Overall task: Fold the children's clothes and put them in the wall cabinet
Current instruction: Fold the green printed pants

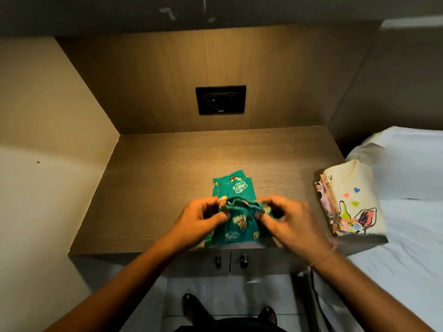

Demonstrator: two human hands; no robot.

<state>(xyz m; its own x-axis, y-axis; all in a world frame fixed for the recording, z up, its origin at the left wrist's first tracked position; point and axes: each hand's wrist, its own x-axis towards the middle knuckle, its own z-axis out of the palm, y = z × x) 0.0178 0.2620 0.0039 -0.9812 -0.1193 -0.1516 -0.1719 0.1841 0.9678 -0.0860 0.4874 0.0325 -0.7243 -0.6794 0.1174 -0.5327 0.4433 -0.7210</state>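
Note:
A small green pair of children's trousers [236,226] with cartoon prints lies on the wooden side table [153,178], near its front edge. My left hand [203,216] pinches the left end of the elastic waistband, and my right hand [285,219] pinches the right end. The trouser legs stretch away from me towards the back of the table. A stack of folded cream and pink printed clothes [347,202] rests at the table's right edge, partly on the bed.
A black wall socket [221,99] is set in the wooden back panel. A white bed [407,212] borders the table on the right. Two small black knobs [231,261] sit on the table's front below my hands. Walls close the left side.

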